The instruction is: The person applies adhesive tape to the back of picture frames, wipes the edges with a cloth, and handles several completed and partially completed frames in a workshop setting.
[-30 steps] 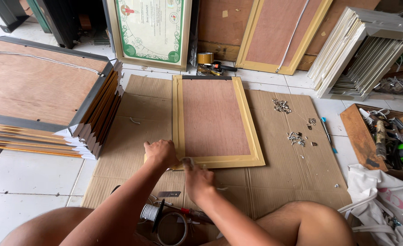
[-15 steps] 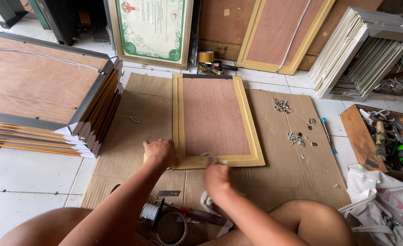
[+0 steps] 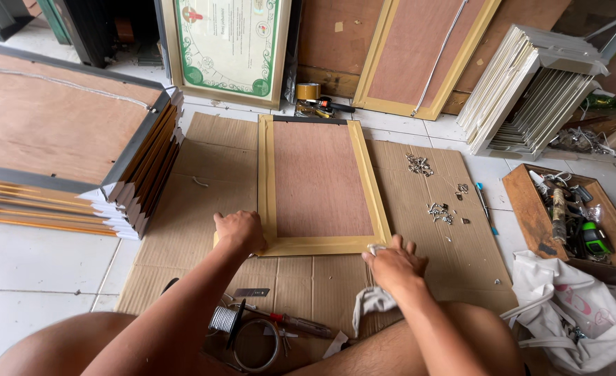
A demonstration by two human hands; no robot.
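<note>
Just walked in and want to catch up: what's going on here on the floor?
A person sits on the floor over a gold picture frame lying face down on flattened cardboard. The left hand presses its near left corner; the right hand holds a white cloth at the near right corner. A stack of frames lies to the left, a tool tray to the right.

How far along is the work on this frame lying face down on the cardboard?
Done: tan tape covers three edges of the frame. In hand: left hand holds the near-left corner, and right hand, with a white cloth, presses the near-right corner. Left: the far edge looks dark and untaped; metal fittings lie loose.
</note>
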